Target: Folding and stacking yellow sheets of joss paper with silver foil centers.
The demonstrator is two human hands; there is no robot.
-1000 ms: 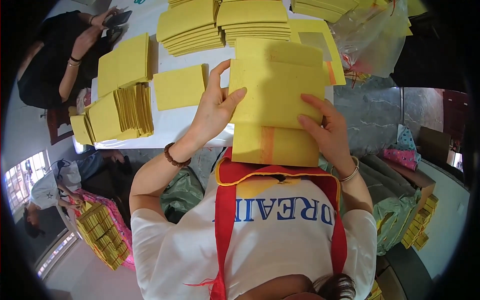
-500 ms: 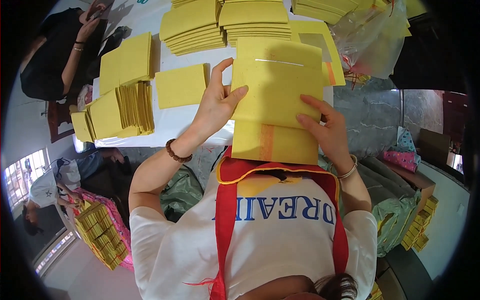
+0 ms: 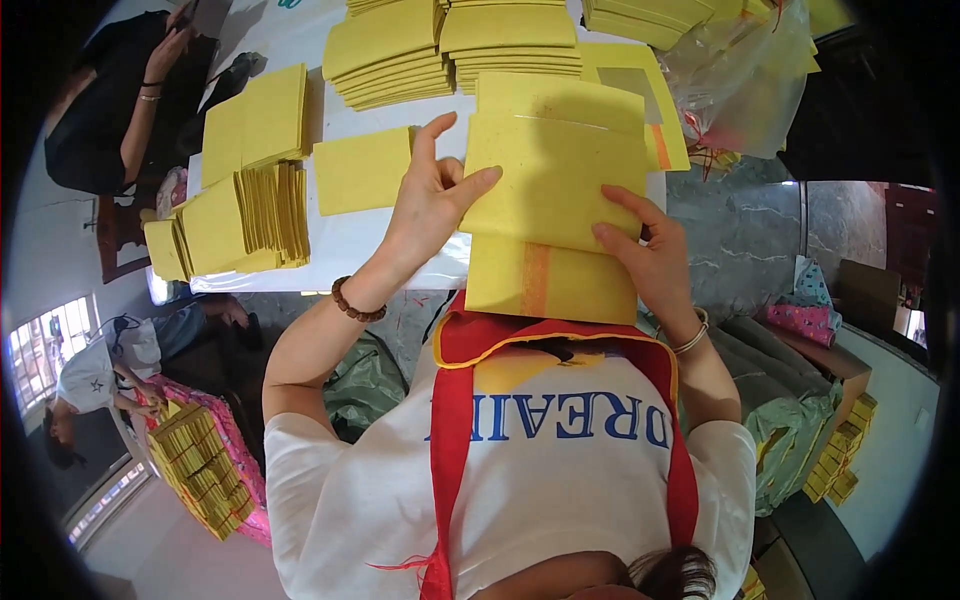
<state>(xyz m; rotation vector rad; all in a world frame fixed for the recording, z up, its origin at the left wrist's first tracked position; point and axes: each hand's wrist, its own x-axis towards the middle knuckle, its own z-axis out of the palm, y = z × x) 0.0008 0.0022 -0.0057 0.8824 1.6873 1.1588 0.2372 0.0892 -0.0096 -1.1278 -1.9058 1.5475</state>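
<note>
A yellow paper sheet [image 3: 550, 185] lies over other yellow paper in front of me, across the table's near edge. Below it shows a lower yellow sheet [image 3: 590, 278] with an orange band. My left hand [image 3: 430, 200] has its thumb on the top sheet's left edge and its index finger raised; the other fingers are curled, partly hidden. My right hand [image 3: 650, 245] grips the right edge, with thumb and index finger on top of the sheet. Left of my left hand lies a flat yellow paper piece [image 3: 362, 170].
Tall yellow paper stacks [image 3: 390, 60] stand at the table's far side. More yellow bundles [image 3: 250, 215] lie at the left. A clear plastic bag [image 3: 740, 80] sits at the far right. Two other people are at the left, one by a pink-lined box [image 3: 205, 465] of yellow bundles.
My left hand has shifted slightly right and up, its thumb further over the sheet. The top sheet has tilted a little, and the white gap near its upper edge has narrowed.
</note>
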